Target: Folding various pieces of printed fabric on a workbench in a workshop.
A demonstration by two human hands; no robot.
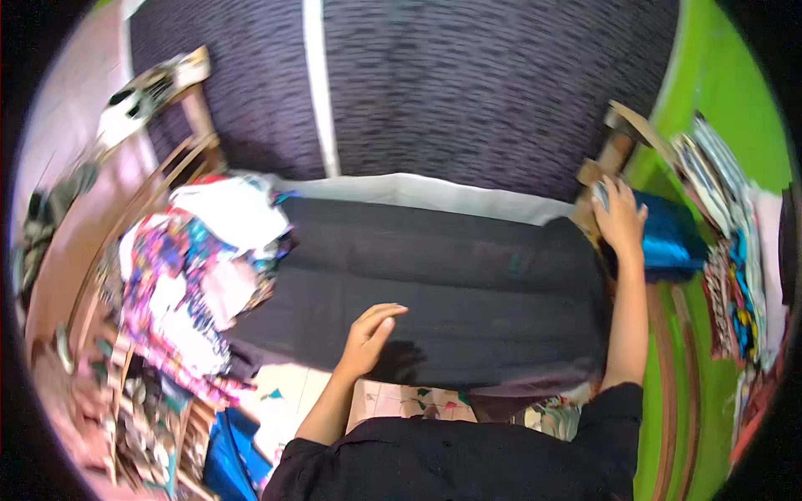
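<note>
A black cloth (pixel 434 259) covers the long surface in front of me, slightly creased. My left hand (pixel 368 338) hovers over its near edge and casts a shadow on the fabric. Its fingers are stretched out with the thumb apart, and it holds nothing. At the right end of the cloth, my right hand (pixel 620 219) reaches out beside a wooden post. A small grey thing (pixel 601 197) shows between its thumb and fingers; blur hides what kind it is. Just right of this hand lies a shiny blue package (pixel 668 238).
Patterned and white clothes (pixel 196 275) are heaped at the left end. Folded fabrics (pixel 727 225) are stacked along the green wall at right. A dark textured covering (pixel 501 92) with a white strip lies beyond. A cluttered wooden rack (pixel 150 426) and a blue bag (pixel 230 459) stand lower left.
</note>
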